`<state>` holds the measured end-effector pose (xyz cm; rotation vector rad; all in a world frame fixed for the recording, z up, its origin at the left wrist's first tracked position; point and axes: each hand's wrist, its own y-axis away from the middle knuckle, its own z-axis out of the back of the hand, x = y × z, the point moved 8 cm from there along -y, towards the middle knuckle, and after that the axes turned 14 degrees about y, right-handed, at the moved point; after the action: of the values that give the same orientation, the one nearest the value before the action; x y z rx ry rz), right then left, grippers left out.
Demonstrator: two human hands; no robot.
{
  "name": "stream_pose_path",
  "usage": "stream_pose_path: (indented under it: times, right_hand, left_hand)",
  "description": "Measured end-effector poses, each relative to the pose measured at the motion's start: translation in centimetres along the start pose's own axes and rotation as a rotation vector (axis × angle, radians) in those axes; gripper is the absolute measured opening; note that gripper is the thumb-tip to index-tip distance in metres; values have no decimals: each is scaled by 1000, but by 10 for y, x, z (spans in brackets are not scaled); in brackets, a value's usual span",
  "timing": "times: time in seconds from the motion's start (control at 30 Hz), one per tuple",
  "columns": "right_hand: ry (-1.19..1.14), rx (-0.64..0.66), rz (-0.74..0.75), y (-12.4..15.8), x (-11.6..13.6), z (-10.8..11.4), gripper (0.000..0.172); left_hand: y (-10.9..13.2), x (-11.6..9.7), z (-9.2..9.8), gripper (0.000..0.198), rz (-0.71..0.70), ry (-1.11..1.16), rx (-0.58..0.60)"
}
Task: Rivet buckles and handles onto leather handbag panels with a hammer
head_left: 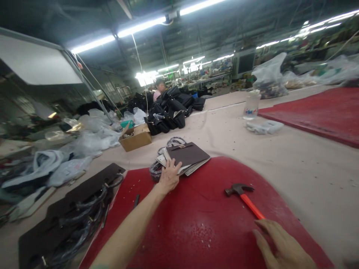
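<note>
1. The stack of dark brown bag panels (189,153) lay at the far edge of the red mat (196,209), partly overhanging the pale desk (308,164); its plastic-wrapped handles (155,170) pointed away and to the left.
2. The left hand (170,175) rested on the near left part of the stack, palm down, fingers spread and extended, not closed around anything visible. Its bare forearm stretched diagonally across the mat, hiding part of it.
3. The claw hammer (249,203) lay on the right of the mat, head pointing away, orange-red handle running back toward the person.
4. The right hand (280,243) was low at the handle's near end, fingers slightly bent, thumb apart; whether it gripped the handle could not be told.
5. A small dark bar (137,200) lay just left of the left forearm.
6. More dark brown panels (81,198) with wrapped handles spread along the left.
7. Beyond the stack stood a cardboard box (136,140), with a heap of black bags (171,108) behind it.
8. Farther right were a clear jar (251,104), a crumpled plastic bag (264,127) and a second red mat (316,112).
</note>
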<state>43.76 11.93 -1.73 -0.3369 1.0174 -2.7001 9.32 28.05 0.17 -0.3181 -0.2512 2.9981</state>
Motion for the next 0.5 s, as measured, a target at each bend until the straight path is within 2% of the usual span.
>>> stream_pose_path:
  times: [0.13, 0.27, 0.4, 0.5]
  right_hand:
    - [41, -50, 27, -26, 13, 3, 30]
    - [80, -100, 113, -31, 25, -4, 25]
    - [150, -84, 137, -27, 23, -19, 24]
    - [159, -44, 124, -20, 16, -31, 24]
  left_hand:
    - [-8, 8, 21, 51, -14, 107, 82]
    - [-28, 12, 38, 53, 70, 53, 152]
    - [-46, 7, 41, 62, 69, 2, 147]
    - [-53, -3, 34, 45, -18, -31, 181]
